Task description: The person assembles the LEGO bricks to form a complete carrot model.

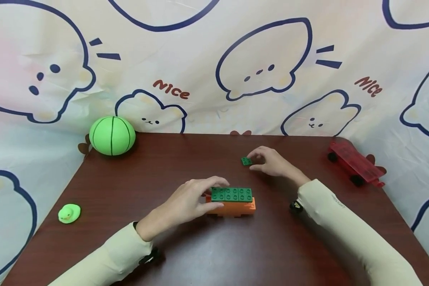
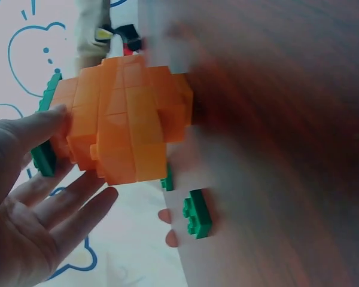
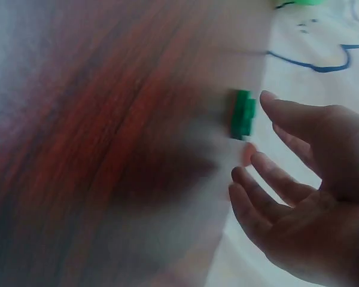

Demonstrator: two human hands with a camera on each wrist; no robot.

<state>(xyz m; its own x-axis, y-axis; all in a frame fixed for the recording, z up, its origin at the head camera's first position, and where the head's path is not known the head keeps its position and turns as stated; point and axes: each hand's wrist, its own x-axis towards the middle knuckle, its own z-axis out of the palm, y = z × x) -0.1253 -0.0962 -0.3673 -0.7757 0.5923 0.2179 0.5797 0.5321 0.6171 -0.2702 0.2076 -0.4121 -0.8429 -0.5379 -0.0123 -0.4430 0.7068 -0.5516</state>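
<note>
A brick build, orange (image 1: 232,208) below with a green studded plate (image 1: 231,194) on top, stands near the table's middle. My left hand (image 1: 189,198) holds its left end, thumb in front and fingers behind; in the left wrist view the thumb tip touches the build (image 2: 116,119) while the lower fingers stay apart from it. Farther back lies a small green brick (image 1: 246,161). My right hand (image 1: 269,161) is just right of it, thumb and fingers spread. A gap shows between those fingers and the green brick (image 3: 242,115) in the right wrist view.
A green ball (image 1: 112,136) sits at the back left corner, a green rubber duck (image 1: 69,213) at the left edge. Toward the right edge stands a red toy skateboard (image 1: 357,161). The left wrist view shows another green piece (image 2: 167,178), partly hidden. Patterned cloth (image 1: 207,59) surrounds the table.
</note>
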